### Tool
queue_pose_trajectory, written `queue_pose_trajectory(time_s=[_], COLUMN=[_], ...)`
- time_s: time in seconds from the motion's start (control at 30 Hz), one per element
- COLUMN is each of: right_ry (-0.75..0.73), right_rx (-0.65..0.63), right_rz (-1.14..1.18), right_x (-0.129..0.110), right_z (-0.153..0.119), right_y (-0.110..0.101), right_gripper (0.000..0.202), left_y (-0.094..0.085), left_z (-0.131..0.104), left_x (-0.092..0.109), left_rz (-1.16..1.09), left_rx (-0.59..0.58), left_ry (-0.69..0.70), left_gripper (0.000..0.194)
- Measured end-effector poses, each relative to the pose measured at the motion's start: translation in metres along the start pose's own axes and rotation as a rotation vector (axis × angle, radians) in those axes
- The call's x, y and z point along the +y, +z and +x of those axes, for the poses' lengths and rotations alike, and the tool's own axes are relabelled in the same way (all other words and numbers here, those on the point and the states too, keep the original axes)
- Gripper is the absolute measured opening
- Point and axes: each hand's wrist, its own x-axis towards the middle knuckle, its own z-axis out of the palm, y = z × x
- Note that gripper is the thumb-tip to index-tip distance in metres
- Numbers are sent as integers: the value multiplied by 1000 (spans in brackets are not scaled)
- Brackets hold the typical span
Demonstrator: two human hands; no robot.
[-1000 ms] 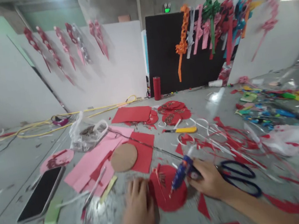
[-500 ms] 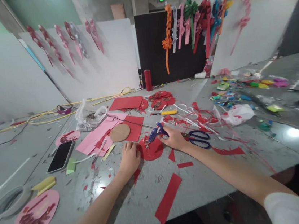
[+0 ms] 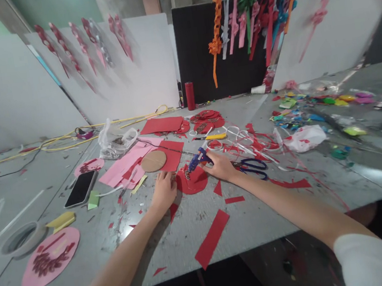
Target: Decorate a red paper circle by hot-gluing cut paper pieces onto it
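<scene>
My right hand (image 3: 221,166) is wrapped around a blue hot glue gun (image 3: 197,159). Its nozzle points down and left, over small brownish pieces on a round red paper disc (image 3: 196,182). At the disc's left edge, my left hand (image 3: 164,191) has its fingers curled against the paper; its fingertips are partly hidden. Just behind that hand lies a round cardboard piece (image 3: 154,161) on red and pink sheets. Blue-handled scissors (image 3: 254,168) lie right of my right hand, partly covered by it.
A yellow cutter (image 3: 216,136) and tangled red and white strips lie behind the glue gun. To the left are a phone (image 3: 80,189), a tape roll (image 3: 24,238) and a decorated pink disc (image 3: 52,260). A red bottle (image 3: 190,96) stands by the black panel.
The camera view has tilted down slightly, so the background sits higher in the picture. Both hands stay at the red disc, with the glue gun in almost the same place.
</scene>
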Motion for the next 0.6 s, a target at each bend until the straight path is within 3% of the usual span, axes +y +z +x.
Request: queue_pose_trajectory(time_s=[0.13,0.27,0.43,0.6], right_ry=[-15,-24,4,47], right_rx=[23,18,-17,-47], right_rz=[13,18,34,71], right_x=[0,-1,-5,-5], right_z=[0,0,1,2], right_y=[1,0,-4,-4], right_gripper=[31,30,29,30], left_y=[-30,-68,-88,-91], left_z=[27,45,27,13], left_x=[-17,-46,-76,-97], left_rz=[-2,-65,62,167], left_rx=[64,-50,-214,-341], left_ry=[-105,-221,-183,-316], left_gripper=[26,24,22,16])
